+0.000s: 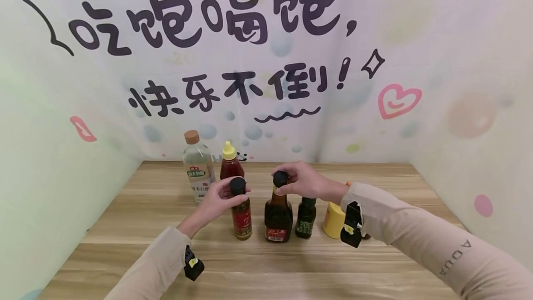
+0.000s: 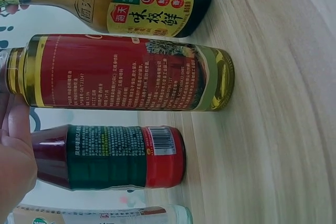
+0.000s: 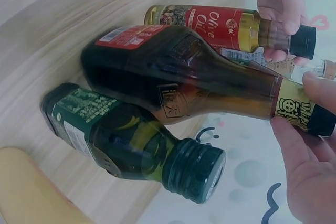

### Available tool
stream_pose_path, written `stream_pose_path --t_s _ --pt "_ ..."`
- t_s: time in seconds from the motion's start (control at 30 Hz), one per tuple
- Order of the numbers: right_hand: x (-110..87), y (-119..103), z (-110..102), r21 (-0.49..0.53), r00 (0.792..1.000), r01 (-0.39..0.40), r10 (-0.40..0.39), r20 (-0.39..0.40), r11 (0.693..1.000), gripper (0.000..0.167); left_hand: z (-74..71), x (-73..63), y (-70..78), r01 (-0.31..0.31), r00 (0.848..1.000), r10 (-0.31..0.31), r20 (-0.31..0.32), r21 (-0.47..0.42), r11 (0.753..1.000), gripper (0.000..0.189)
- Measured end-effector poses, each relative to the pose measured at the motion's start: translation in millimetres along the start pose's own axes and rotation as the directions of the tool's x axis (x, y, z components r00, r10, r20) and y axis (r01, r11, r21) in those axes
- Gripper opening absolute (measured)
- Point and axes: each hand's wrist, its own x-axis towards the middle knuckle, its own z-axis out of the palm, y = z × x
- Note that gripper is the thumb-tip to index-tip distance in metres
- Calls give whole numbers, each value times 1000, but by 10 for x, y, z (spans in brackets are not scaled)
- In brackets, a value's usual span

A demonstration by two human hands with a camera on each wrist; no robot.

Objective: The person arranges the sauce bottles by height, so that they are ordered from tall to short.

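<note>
In the head view my left hand (image 1: 216, 202) holds a small olive oil bottle (image 1: 242, 220) by its neck, just below the black cap. It has a red label and stands upright. Beside it on the right is a dark soy sauce bottle (image 1: 278, 219), also upright. My right hand (image 1: 307, 182) grips this one at the neck, thumb and fingers around the yellow band under its cap, as the right wrist view shows. A small dark green bottle (image 3: 126, 135) with a green screw cap stands close by the soy sauce.
Behind my left hand are a red squeeze bottle (image 1: 231, 166) with a yellow nozzle and a tall white vinegar bottle (image 1: 196, 161). A yellow container (image 1: 333, 222) stands under my right wrist. The wooden table (image 1: 250, 272) ends at a printed backdrop (image 1: 358, 138).
</note>
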Motion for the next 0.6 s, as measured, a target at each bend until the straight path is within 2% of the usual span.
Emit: stream_pose_path --t_s 0.33,0.6 --pt "21 -58 -15 -87 999 -15 17 28 996 38 14 -13 6 21 1000 -21 2 -7 1000 38" --pt "123 -105 -23 -164 999 2 4 32 986 35 29 -11 10 23 1000 -23 -12 -2 1000 35"
